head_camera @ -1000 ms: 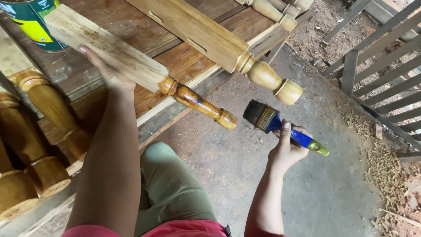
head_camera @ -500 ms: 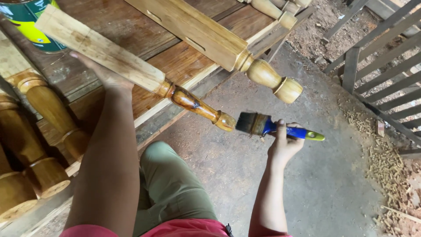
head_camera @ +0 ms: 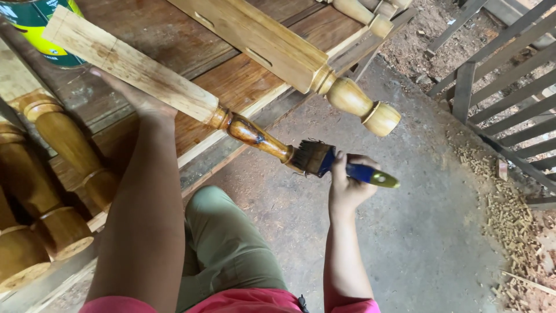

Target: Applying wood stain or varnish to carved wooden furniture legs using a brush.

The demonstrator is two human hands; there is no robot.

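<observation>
Head: R hand point(head_camera: 347, 185) grips brush point(head_camera: 324, 162), bristles on turned leg point(head_camera: 174, 95).

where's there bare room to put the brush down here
The bare concrete floor between the right hand and the wood shavings is open. Planks between the two pale table legs offer a strip. The left side is crowded with varnished legs.

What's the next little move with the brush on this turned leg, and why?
Probably draw the brush back up from the tip along the turned section. Its bristles sit at the narrow end of the leg, whose turned part already looks dark and glossy, while the square part under the left hand is pale and bare. The right hand grips the blue handle, so a short stroke looks easy.
</observation>
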